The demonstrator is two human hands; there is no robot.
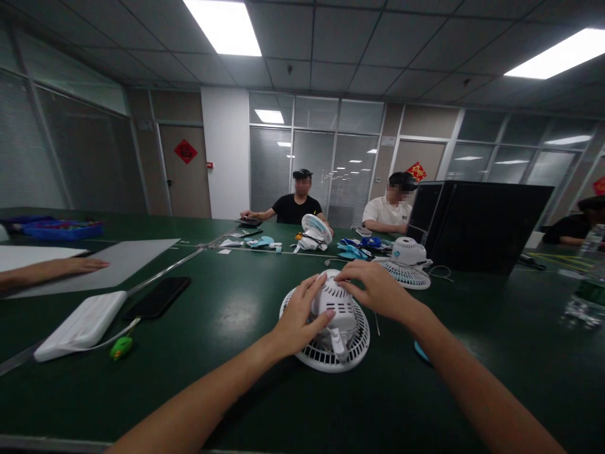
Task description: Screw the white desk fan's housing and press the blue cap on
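Observation:
A small white fan (347,360) rests face down on the green table, its round slotted grille below and its motor housing on top. My left hand (299,316) wraps round the left side of the housing, thumb across the front vent slots. Bent over the top right of the housing, my right hand (373,287) presses its fingertips against it; the far side of the grip is hidden. A white clip-like part (338,343) sticks out at the front of the fan. Under my right forearm shows the edge of a light-blue piece (420,352).
Beyond my hands stand a second white fan (410,255) and a third fan (314,233). A large black box (486,227) is at the right. Leftward lie a white power bank (82,325), a dark phone (161,297) and another person's hand (80,266). People sit across the table (227,378).

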